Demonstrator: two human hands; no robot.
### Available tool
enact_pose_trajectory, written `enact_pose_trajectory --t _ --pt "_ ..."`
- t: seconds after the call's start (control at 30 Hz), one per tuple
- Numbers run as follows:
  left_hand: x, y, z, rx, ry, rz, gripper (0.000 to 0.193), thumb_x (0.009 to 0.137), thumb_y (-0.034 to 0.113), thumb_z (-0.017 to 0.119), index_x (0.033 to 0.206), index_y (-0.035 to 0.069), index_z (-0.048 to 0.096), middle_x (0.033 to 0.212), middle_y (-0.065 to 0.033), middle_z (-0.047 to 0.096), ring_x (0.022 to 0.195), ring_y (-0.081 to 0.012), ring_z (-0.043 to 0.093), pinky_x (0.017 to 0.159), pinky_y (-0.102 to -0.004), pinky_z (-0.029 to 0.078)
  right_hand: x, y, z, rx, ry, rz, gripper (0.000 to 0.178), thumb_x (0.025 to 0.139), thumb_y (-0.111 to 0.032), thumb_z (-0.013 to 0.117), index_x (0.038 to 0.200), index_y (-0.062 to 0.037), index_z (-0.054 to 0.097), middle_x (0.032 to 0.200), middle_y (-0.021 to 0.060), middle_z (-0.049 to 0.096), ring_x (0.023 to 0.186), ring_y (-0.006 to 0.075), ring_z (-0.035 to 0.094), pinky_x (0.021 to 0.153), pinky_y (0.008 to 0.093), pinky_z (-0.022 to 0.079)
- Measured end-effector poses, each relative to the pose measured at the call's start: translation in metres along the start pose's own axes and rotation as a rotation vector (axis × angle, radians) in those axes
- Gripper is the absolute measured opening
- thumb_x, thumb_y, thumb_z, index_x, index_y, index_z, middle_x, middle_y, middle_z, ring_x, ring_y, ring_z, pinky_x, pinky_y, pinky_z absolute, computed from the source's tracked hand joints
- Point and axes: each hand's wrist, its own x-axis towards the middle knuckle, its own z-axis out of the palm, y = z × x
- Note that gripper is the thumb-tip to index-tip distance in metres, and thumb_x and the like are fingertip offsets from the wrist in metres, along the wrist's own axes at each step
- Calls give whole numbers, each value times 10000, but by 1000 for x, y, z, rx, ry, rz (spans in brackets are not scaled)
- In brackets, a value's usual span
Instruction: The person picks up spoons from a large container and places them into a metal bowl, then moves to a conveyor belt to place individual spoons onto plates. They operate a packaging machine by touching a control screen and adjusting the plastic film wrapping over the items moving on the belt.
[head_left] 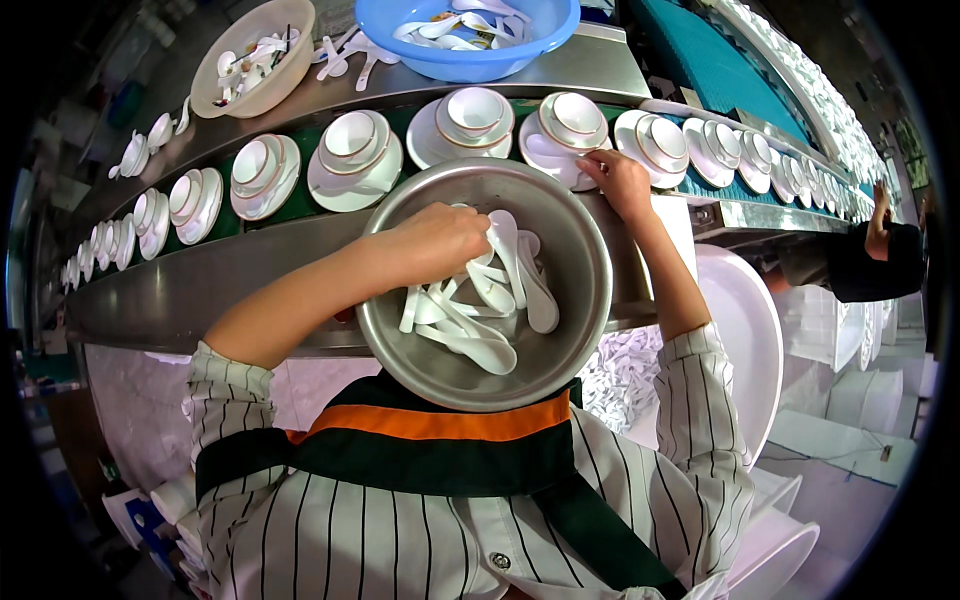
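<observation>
A round steel bowl (585, 330) stands in front of my chest with several white soup spoons (475, 345) heaped inside. My left hand (440, 243) reaches into the bowl, its fingers curled around a spoon at the heap's far side; its fingertips are partly hidden. Beyond the bowl's right rim, my right hand (617, 182) pinches the handle of a white soup spoon (548, 153) over a saucer plate. That plate also carries a small stacked cup and bowl (577, 115).
A row of plate, bowl and cup sets (350, 150) lines the green conveyor (215, 235). Behind it stand a blue basin (465, 65) and a cream basin (205, 85), both holding spoons. A large white tub (750, 330) is at right; another person (880, 245) stands far right.
</observation>
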Motion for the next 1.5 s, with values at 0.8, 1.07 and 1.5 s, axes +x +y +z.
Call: enact_pose_trajectory --t 0.8,1.07,1.5 --pt "60 -36 -89 420 897 -266 347 736 179 646 1013 19 512 929 -142 530 863 -316 531 720 -377 442 -49 -86 -87 -522 -780 -400 350 792 -437 572 788 -93 630 692 71 637 648 222 635 548 327 477" --pt "86 69 21 -142 -238 88 285 644 170 709 818 11 549 840 -110 543 846 -273 535 735 -368 445 -65 -41 -83 -209 -704 -321 311 742 -278 621 875 -7 550 694 141 621 682 286 630 609 379 492" --pt "173 88 -28 -664 269 -157 153 825 176 576 844 33 627 777 -85 607 717 -197 580 675 -311 460 19 235 -125 58 87 360 269 707 -227 617 814 19 620 707 186 624 667 298 626 648 368 486"
